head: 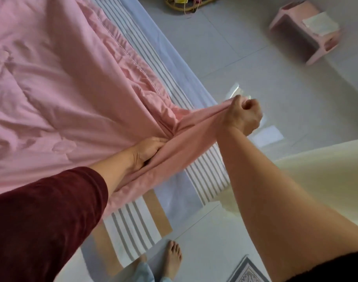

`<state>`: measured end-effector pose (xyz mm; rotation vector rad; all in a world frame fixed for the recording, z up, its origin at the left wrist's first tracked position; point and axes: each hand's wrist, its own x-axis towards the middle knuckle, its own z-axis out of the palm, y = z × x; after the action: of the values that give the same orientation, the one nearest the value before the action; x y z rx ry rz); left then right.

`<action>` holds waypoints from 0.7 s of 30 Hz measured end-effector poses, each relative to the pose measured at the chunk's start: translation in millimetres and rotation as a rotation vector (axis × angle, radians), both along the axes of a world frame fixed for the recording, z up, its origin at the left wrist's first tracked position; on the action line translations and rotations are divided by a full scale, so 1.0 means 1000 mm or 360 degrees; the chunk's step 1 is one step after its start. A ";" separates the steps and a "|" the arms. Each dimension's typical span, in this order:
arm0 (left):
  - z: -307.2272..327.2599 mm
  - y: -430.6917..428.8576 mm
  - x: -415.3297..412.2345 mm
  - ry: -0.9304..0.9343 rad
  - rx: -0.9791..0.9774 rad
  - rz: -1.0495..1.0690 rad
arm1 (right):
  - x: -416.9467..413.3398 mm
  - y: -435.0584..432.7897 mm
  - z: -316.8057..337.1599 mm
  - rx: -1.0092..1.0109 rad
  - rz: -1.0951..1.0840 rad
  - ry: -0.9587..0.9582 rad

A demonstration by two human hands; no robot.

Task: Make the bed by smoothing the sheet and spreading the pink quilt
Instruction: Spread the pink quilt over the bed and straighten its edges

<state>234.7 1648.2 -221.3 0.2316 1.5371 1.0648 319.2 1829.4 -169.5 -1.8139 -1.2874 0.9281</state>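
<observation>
The pink quilt [58,84] covers most of the bed on the left, wrinkled, with a stitched ruffled edge running along its right side. Under it lies the striped grey, white and pale blue sheet [174,82], showing along the bed's right edge and hanging over the near corner. My left hand [147,153] grips a bunched fold of the quilt near its corner. My right hand [243,116] is fisted round the quilt's corner and holds it out taut past the bed's edge, over the floor.
Pale tiled floor [265,88] lies right of the bed. A pink plastic stool [304,31] lies tipped at the upper right. A woven basket [186,3] is at the top. A cream cloth [326,176] hangs at the right. My bare foot [173,259] and a patterned mat [247,271] are below.
</observation>
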 end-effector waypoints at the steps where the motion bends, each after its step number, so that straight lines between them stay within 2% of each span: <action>1: 0.003 0.008 -0.001 0.0118 0.0047 -0.0009 | 0.005 0.012 0.004 0.0059 0.0017 -0.0100; 2: 0.001 0.018 -0.005 0.0385 0.0040 -0.0008 | 0.008 0.020 0.004 0.0094 0.0068 -0.0209; 4: -0.005 0.035 -0.012 0.1124 -0.0129 0.0099 | 0.009 0.026 -0.009 0.0040 0.0292 -0.0493; 5: -0.007 0.039 -0.013 0.1348 -0.0222 0.0185 | 0.008 0.022 -0.020 -0.0044 0.0434 -0.0667; 6: -0.010 0.043 -0.014 0.1444 -0.0262 0.0237 | 0.008 0.016 -0.031 -0.0176 0.0575 -0.0825; 8: -0.019 0.045 -0.013 0.1471 -0.0134 0.0273 | 0.011 0.002 -0.045 -0.0355 0.0756 -0.0946; 12: -0.028 0.030 -0.001 0.2022 0.0335 0.0001 | 0.033 -0.006 -0.054 -0.0138 0.0981 -0.1004; 13: -0.025 0.024 0.005 0.2077 0.0460 -0.0153 | 0.040 -0.004 -0.057 -0.0114 0.1035 -0.1054; 15: -0.022 0.014 0.018 0.1909 0.0516 -0.0608 | 0.051 -0.002 -0.059 -0.0179 0.1132 -0.1202; 17: -0.025 0.007 0.031 0.1611 0.0223 -0.1164 | 0.060 0.001 -0.062 -0.0288 0.1199 -0.1319; 18: -0.029 0.005 0.036 0.1592 0.0052 -0.1341 | 0.064 0.002 -0.063 -0.0315 0.1243 -0.1364; 19: -0.035 0.002 0.038 0.1630 -0.0103 -0.1392 | 0.067 0.003 -0.065 -0.0315 0.1300 -0.1394; 21: -0.044 -0.003 0.040 0.1701 -0.0325 -0.1184 | 0.072 0.004 -0.072 -0.0252 0.1438 -0.1395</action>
<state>274.4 1645.1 -265.0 1.2653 2.1782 0.1220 391.2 1833.3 -241.3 -1.8030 -2.7872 0.6464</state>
